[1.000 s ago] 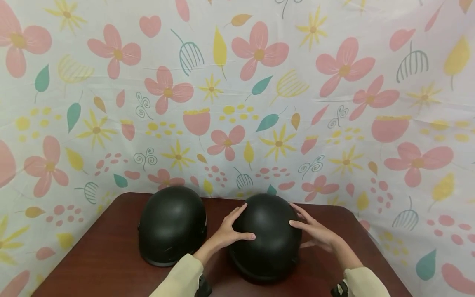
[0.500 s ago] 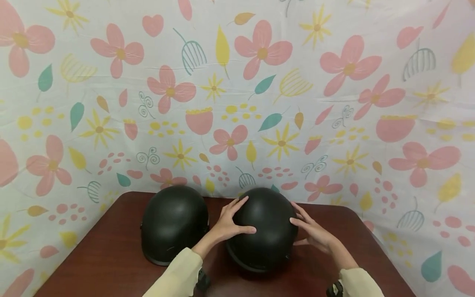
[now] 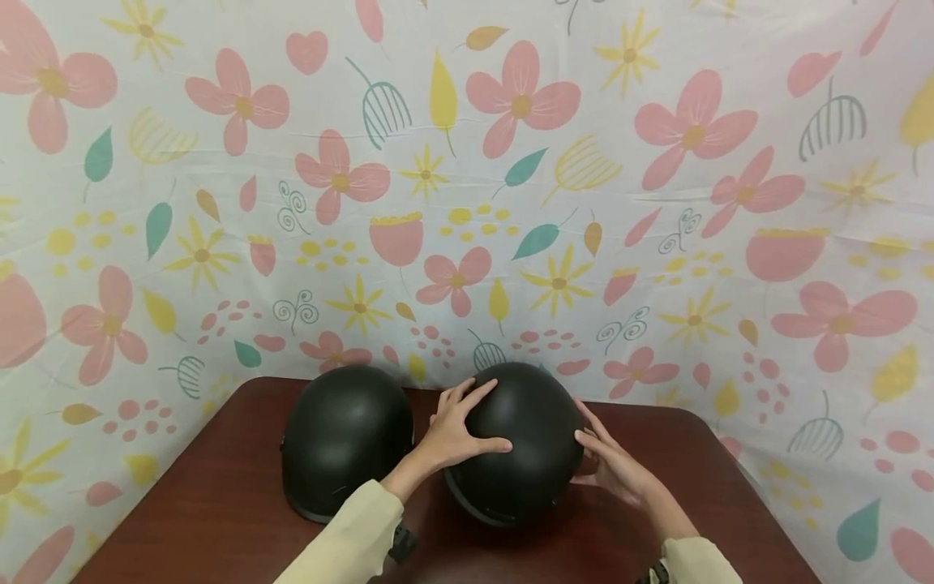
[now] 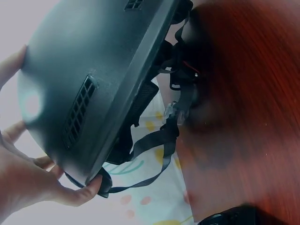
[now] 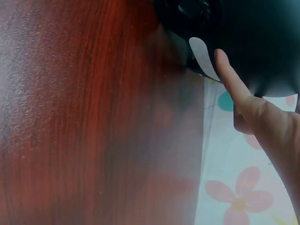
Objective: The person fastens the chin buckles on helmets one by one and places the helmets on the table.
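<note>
Between my two hands is a glossy black helmet [image 3: 521,442], tilted, at the middle right of the table in the head view. My left hand [image 3: 448,430] spreads over its left side, thumb on the near face. In the left wrist view, fingers curl at the rim of the helmet [image 4: 93,56], which has vent grilles; its chin strap [image 4: 157,140] and clear buckle hang below. My right hand [image 3: 620,466] grips the right side. In the right wrist view, one finger lies against the shell beside a pale patch [image 5: 204,58]. A second black helmet [image 3: 346,442] sits to the left.
Both helmets are over a dark reddish-brown wooden table [image 3: 204,487]. A white cloth [image 3: 467,178] printed with flowers and leaves hangs behind and around it. A dark wrist device [image 3: 401,542] shows at my left sleeve.
The right helmet has risen and tilted in the head view, its lower edge swinging slightly left. Both hands have moved along with it. The left helmet stays in place; the view has shifted slightly.
</note>
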Motion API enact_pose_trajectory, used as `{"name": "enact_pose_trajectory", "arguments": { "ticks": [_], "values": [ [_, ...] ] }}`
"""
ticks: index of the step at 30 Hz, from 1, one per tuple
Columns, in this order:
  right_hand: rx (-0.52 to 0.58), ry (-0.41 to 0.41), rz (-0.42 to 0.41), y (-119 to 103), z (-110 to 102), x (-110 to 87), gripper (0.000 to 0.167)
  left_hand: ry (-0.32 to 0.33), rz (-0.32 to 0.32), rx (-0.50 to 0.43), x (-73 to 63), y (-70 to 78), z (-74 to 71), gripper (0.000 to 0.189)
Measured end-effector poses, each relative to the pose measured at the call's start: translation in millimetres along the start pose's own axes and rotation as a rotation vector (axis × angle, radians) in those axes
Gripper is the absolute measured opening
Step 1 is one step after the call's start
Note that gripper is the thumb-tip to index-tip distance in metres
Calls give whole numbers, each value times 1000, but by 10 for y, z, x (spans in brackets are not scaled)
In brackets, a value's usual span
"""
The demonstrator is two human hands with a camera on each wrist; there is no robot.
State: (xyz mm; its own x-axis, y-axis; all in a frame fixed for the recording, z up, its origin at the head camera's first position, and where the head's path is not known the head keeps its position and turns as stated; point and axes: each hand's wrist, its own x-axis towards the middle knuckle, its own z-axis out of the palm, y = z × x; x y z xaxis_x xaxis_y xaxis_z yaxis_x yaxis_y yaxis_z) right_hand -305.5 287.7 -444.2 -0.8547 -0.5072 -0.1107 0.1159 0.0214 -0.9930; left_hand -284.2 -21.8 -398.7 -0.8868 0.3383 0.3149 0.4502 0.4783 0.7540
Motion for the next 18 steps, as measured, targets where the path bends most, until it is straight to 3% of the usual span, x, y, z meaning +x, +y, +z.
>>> {"name": "enact_pose_trajectory", "arguments": {
  "ticks": [7,14,18],
  "values": [
    [-32,4,10,6,-13,-1,65,38,35,18,16,-13,7,85],
    [71,-63,-8,77,1,-13,64,81,125,91,78,42,12,82],
    [103,-61,-20,111,5,-7,65,82,148,91,117,77,-12,81]
  ]
}}
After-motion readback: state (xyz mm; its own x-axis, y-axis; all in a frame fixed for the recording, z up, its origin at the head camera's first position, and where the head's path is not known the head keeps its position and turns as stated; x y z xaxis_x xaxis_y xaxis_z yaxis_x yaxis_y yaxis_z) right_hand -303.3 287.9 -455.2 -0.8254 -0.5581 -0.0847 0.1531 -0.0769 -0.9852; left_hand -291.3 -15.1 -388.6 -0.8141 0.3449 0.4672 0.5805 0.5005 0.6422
